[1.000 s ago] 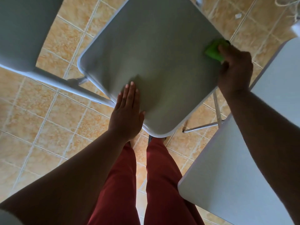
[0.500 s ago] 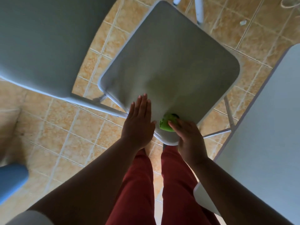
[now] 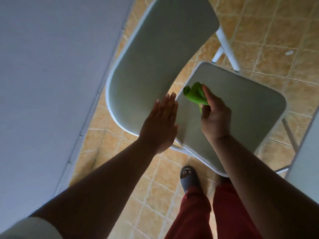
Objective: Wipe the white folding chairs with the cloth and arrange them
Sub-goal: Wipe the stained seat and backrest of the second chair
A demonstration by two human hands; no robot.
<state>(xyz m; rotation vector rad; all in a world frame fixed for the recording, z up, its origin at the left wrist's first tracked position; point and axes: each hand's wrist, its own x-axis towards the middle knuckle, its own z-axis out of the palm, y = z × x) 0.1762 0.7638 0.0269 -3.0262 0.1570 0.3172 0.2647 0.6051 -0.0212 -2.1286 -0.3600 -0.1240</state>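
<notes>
Lifted off the seat's near edge, the green cloth (image 3: 196, 95) now sits bunched in the right hand (image 3: 215, 118) above the white folding chair (image 3: 233, 107), left hand (image 3: 159, 125) flat and spread beside the backrest (image 3: 155, 57), so an unbraced chair may fold or skid on tile.

A white folding chair (image 3: 233, 107) stands open on tile, a bunched green cloth (image 3: 194, 94) above its seat.
</notes>
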